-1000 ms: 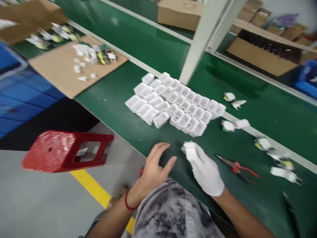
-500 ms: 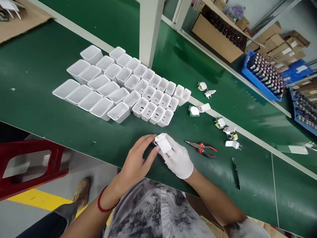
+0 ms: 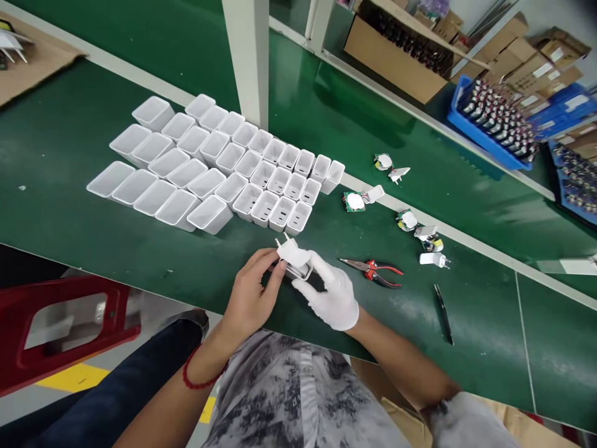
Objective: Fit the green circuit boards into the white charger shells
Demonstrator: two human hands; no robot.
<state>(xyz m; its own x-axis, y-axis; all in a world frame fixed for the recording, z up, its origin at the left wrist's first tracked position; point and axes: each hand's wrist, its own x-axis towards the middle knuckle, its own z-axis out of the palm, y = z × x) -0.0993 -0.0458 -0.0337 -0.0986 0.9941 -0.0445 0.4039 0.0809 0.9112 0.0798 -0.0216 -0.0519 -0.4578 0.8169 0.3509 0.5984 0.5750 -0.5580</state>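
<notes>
Two hands meet over the near edge of the green table [image 3: 84, 205], and both of them hold one small white charger [image 3: 295, 259]. The right hand [image 3: 332, 297], in a white glove, is closed around the lower body of the charger from the right side and from under it. The left hand [image 3: 249, 292] is bare, with a red string on the wrist; its fingertips [image 3: 278, 266] press on the left end of the charger, so this hand is closed on it too. The charger is a little tilted, and its two metal pins point up and to the left. It is above the table surface, and I cannot tell if it touches the table.

Behind the hands many empty white shells [image 3: 219, 177] stand close together in rows, with the open side up; the nearest ones are just beyond the charger. To the right of the gloved hand lie red-handled pliers [image 3: 373, 271], near but apart from it. Farther right lies a thin black tool [image 3: 443, 313]. Several loose charger parts [image 3: 410, 221] lie in a line along the pale strip of the table. At the far right a blue tray [image 3: 489, 124] holds dark components. A red stool [image 3: 60, 323] lies on the floor at the left.
</notes>
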